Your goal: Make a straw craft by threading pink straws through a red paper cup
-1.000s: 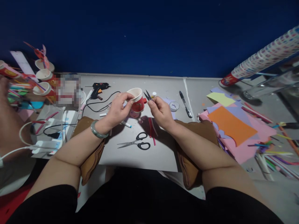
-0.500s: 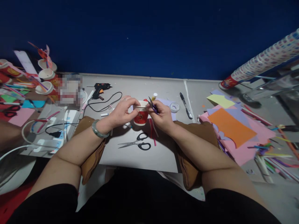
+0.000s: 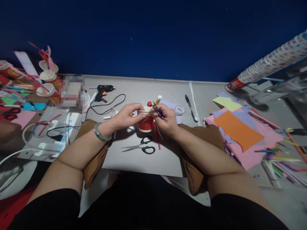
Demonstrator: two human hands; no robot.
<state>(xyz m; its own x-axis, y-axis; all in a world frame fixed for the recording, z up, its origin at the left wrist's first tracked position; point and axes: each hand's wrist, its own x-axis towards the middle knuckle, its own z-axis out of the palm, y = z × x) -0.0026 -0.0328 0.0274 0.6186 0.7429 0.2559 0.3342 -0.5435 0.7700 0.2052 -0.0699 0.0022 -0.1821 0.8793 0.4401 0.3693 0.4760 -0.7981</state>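
Note:
My left hand [image 3: 132,115] is closed on the rim of a red paper cup [image 3: 145,124], thumb on the near side. The cup is held a little tilted, its white opening seen almost edge-on. My right hand [image 3: 167,118] is closed around purple-handled scissors [image 3: 158,111], their grey pointed blades aimed up and left beside the rim. Fingers hide part of the handles. Below the cup, black-handled scissors [image 3: 141,147] lie on white paper [image 3: 134,163]. Red and pink strips [image 3: 157,135] lie under my right hand.
A black glue gun [image 3: 104,91] with its cord lies back left, near a power strip [image 3: 63,137]. Behind my hands are a glue stick [image 3: 159,98] and tape roll [image 3: 179,110]. Rightward lie a black pen [image 3: 191,108], coloured paper [image 3: 237,129] and stacked cups [image 3: 271,60].
The cup has tipped so that its opening shows less and more of its red side faces me. My left fingers have shifted slightly down with it; the purple-handled scissors have turned slightly.

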